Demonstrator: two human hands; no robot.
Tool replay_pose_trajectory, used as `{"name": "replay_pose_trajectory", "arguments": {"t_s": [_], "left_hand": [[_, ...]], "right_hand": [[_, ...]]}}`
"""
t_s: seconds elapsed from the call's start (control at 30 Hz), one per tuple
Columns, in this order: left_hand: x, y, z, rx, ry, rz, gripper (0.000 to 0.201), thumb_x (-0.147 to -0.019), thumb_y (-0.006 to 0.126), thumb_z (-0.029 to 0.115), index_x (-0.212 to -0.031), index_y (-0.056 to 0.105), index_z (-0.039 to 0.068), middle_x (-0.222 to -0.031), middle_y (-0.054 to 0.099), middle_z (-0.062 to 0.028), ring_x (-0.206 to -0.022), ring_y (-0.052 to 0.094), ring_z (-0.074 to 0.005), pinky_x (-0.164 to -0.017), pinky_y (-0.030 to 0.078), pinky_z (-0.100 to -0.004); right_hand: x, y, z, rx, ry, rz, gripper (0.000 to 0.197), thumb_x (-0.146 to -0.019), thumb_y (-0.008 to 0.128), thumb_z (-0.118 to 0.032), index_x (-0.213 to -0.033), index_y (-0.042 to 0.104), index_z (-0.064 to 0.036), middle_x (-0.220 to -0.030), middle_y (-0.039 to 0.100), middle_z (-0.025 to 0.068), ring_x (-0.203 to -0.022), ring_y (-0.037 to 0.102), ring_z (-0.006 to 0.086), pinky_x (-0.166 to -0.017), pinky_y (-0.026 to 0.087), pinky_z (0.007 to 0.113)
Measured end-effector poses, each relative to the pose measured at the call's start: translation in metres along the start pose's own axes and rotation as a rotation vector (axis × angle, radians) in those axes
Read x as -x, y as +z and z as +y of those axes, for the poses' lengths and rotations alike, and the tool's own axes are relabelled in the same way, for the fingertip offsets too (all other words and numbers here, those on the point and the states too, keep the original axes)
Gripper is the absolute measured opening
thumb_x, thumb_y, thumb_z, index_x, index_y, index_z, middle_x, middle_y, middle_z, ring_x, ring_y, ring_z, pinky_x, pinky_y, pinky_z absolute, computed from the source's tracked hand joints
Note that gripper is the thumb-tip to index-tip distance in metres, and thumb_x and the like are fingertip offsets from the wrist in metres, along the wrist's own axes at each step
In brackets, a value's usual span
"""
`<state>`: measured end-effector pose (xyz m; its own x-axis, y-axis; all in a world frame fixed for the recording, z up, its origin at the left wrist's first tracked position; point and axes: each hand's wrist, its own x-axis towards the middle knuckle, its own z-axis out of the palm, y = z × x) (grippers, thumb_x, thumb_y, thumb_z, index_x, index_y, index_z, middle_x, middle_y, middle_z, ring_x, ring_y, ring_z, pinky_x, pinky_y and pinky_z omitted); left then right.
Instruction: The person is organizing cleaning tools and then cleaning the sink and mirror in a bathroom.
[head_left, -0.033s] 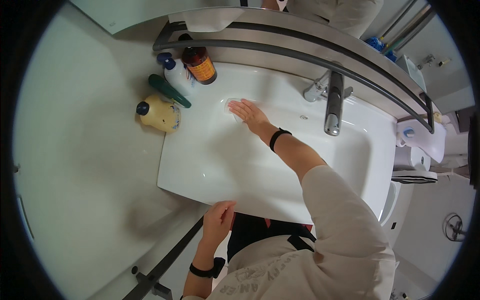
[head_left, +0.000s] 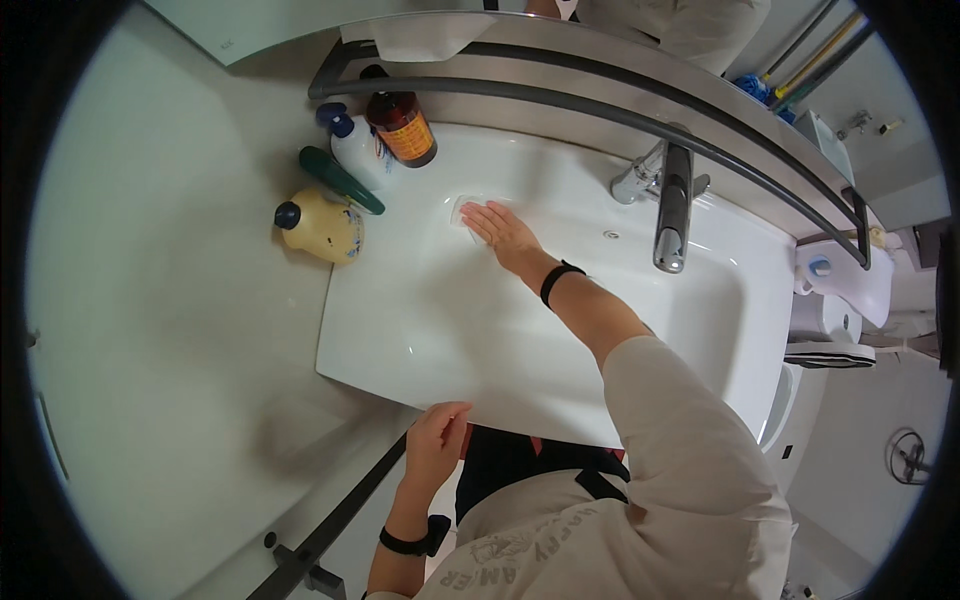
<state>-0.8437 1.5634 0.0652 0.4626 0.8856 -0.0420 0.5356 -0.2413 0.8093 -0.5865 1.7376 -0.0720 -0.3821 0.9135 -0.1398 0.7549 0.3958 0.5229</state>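
Observation:
My right hand lies flat on the white washbasin, its fingers stretched out toward the bottles. Under those fingers shows the edge of a thin white piece, perhaps a wipe or cloth; most of it is covered. At the basin's front edge, my left hand rests with its fingers bent together, and nothing shows in them. Both wrists wear black bands. A chrome faucet stands to the right of my right hand.
At the basin's left end stand a yellow bottle, a green tube-like item, a white pump bottle and a brown bottle. A dark double rail runs along the back. Another bar is at lower left.

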Motion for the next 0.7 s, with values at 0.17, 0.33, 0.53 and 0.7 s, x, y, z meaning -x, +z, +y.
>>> {"name": "replay_pose_trajectory", "arguments": {"t_s": [0.17, 0.33, 0.53, 0.7], "left_hand": [[0.000, -0.003, -0.004, 0.074, -0.097, -0.001, 0.011, -0.085, 0.055, 0.007, -0.092, 0.063, 0.003, -0.083, 0.064, -0.0096, -0.064, 0.059, -0.0147, -0.056, 0.045, -0.0236], [-0.020, -0.001, 0.009, 0.104, -0.120, -0.073, 0.011, -0.085, 0.055, 0.007, -0.092, 0.063, 0.003, -0.085, 0.064, -0.0105, -0.067, 0.061, -0.0149, -0.057, 0.047, -0.0247], [-0.031, 0.004, 0.013, 0.101, 0.054, -0.066, 0.011, -0.084, 0.055, 0.005, -0.092, 0.062, 0.001, -0.087, 0.064, -0.0127, -0.079, 0.063, -0.0223, -0.069, 0.049, -0.0289], [-0.032, 0.006, 0.022, 0.089, 0.066, -0.104, 0.011, -0.083, 0.055, 0.004, -0.092, 0.062, 0.001, -0.087, 0.064, -0.0129, -0.080, 0.063, -0.0246, -0.070, 0.049, -0.0293]], "right_hand": [[0.013, -0.011, -0.050, -0.816, 0.172, -0.118, 0.061, -0.092, 0.035, -0.026, -0.139, 0.010, 0.0023, -0.148, -0.001, 0.0177, -0.137, 0.001, 0.0299, -0.110, 0.009, 0.040], [0.066, -0.024, -0.112, -1.071, 0.064, -0.221, 0.061, -0.091, 0.037, -0.030, -0.139, 0.014, -0.0008, -0.144, 0.003, 0.0282, -0.135, 0.004, 0.0412, -0.108, 0.014, 0.048], [0.110, 0.007, -0.074, -1.090, -0.256, -0.310, 0.055, -0.091, 0.038, -0.035, -0.139, 0.025, -0.0141, -0.148, 0.012, 0.0075, -0.137, 0.009, 0.0243, -0.109, 0.012, 0.046], [0.110, 0.043, -0.023, -0.658, 0.101, -0.253, 0.050, -0.091, 0.038, -0.033, -0.137, 0.029, -0.0179, -0.148, 0.017, 0.0009, -0.136, 0.014, 0.0158, -0.110, 0.011, 0.038]]}}
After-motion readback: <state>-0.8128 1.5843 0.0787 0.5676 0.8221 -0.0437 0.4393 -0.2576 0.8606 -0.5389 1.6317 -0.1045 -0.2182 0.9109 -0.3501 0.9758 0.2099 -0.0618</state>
